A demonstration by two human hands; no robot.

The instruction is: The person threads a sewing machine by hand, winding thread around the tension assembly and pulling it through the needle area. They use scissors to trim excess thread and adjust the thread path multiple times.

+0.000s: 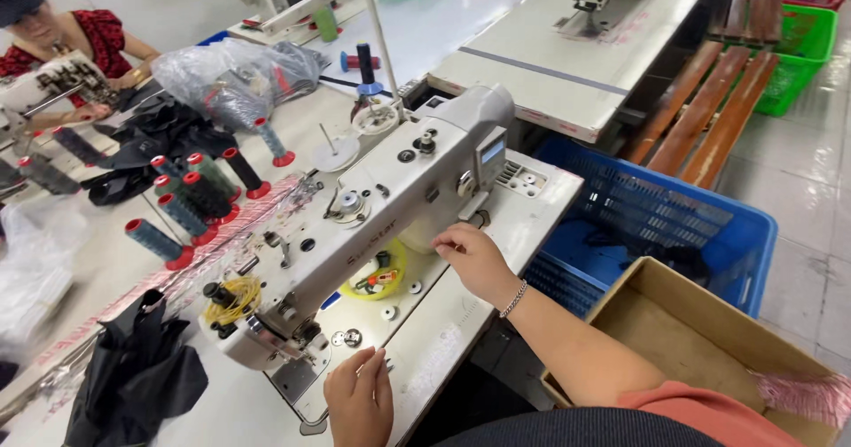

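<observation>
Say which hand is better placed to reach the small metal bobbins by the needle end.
Left, probably. The left hand rests on the bed right beside the bobbins; the right hand is farther up, touching the sewing machine's arm.

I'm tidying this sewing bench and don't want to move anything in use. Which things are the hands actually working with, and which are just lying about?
In use:
sewing machine, right hand at its underside
needle plate area, left hand resting beside it

Lying about:
thread spools
black fabric
yellow dish of small parts
blue crate
cardboard box
</observation>
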